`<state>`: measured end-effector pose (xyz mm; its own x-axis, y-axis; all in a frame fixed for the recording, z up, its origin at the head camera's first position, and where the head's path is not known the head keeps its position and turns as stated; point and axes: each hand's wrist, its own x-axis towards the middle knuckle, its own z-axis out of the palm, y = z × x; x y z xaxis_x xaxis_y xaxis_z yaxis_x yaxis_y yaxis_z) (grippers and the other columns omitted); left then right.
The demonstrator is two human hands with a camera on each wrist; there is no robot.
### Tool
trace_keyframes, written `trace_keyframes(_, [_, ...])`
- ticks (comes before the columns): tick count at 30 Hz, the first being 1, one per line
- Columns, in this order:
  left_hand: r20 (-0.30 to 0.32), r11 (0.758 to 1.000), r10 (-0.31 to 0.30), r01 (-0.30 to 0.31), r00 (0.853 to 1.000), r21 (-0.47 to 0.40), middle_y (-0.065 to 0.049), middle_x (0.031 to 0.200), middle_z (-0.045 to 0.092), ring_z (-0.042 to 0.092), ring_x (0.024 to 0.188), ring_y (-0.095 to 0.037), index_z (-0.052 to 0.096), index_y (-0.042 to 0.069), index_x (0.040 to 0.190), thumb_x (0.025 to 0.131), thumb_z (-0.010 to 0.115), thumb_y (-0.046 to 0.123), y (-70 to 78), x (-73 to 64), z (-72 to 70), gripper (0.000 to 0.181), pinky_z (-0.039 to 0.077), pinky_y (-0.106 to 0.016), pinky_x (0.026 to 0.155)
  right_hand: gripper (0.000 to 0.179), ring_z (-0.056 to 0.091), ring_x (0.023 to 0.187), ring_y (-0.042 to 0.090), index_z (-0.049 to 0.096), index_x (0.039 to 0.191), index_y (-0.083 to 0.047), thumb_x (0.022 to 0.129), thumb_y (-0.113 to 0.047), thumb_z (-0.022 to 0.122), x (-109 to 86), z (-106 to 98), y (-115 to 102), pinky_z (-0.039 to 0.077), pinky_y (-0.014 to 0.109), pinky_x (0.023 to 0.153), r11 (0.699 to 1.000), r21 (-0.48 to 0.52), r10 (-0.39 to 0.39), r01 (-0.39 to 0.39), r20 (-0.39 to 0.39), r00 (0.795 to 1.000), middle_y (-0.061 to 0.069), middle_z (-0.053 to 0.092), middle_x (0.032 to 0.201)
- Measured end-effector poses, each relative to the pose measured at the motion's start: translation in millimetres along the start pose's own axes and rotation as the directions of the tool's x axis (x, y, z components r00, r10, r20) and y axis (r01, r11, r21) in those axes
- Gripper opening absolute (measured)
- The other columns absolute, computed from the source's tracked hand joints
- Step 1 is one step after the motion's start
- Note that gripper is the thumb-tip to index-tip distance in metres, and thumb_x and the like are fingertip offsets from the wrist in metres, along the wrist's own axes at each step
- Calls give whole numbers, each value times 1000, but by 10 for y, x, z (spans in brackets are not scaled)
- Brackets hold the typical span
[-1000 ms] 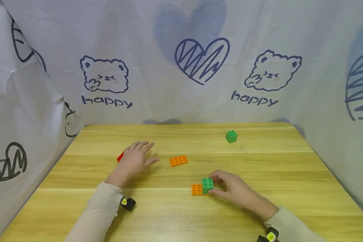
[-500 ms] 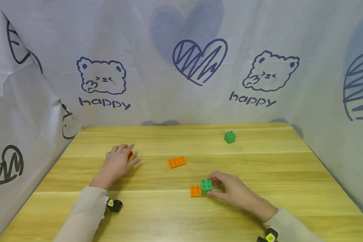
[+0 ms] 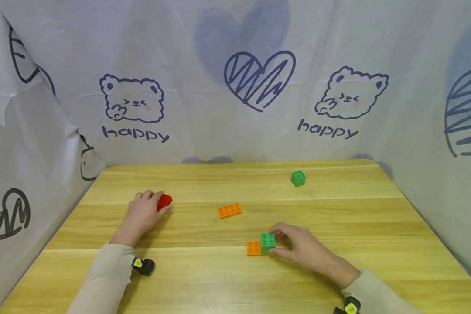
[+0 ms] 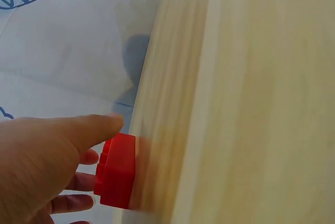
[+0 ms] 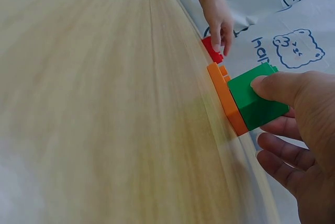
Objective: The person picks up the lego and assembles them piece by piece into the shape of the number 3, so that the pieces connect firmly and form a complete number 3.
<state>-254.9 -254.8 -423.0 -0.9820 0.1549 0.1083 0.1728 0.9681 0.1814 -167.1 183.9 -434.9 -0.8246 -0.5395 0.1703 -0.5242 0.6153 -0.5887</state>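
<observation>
My left hand [image 3: 143,211], at the left of the table, has its fingers and thumb curled about a red brick [image 3: 164,202]. In the left wrist view the thumb lies by one end of the red brick [image 4: 118,171], with fingertips behind its studded side. Right of centre, my right hand [image 3: 300,244] pinches a green brick [image 3: 267,243] between thumb and fingers. This green brick [image 5: 251,101] sits on the right part of a flat orange plate brick [image 3: 253,248]; the plate's other studs show to its left.
A second flat orange plate brick [image 3: 230,211] lies mid-table between the hands. Another green brick [image 3: 298,178] stands near the back edge, right of centre. The wooden table [image 3: 204,279] ends at a white printed cloth [image 3: 196,109] behind.
My left hand has moved left and closed in around the red brick, more of which now shows. My right hand stays at the green brick on the orange plate. The view has shifted slightly.
</observation>
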Motion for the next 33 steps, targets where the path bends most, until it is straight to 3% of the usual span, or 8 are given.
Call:
trace_keyframes(14, [-13, 999, 14, -14, 1000, 31, -28, 121, 57, 52, 105, -48, 52, 1, 136, 96, 63, 31, -26, -3, -32, 51, 41, -61, 82, 44, 62, 96, 9, 59, 123, -16, 90, -43, 69, 2, -11, 2, 53, 31, 83, 1000, 2, -17, 17, -12, 1000, -12, 65, 107])
trace_keyframes(24, [-13, 999, 50, -50, 999, -9, -29, 111, 58, 60, 94, -45, 53, -6, 133, 94, 67, 22, -28, -10, -6, 50, 48, -58, 83, 43, 62, 96, 9, 60, 122, -17, 89, -42, 70, 9, -5, -4, 53, 31, 83, 1000, 2, -14, 14, -7, 1000, -12, 65, 107])
trace_keyframes(33, [-6, 997, 77, -77, 997, 9, -29, 114, 59, 60, 100, -44, 54, -10, 131, 95, 66, 19, -2, -2, -17, 48, 48, -57, 86, 44, 62, 96, 8, 60, 122, -17, 90, -46, 68, 2, 5, 1, 53, 31, 83, 1000, -2, -16, 16, -6, 1000, -12, 65, 107])
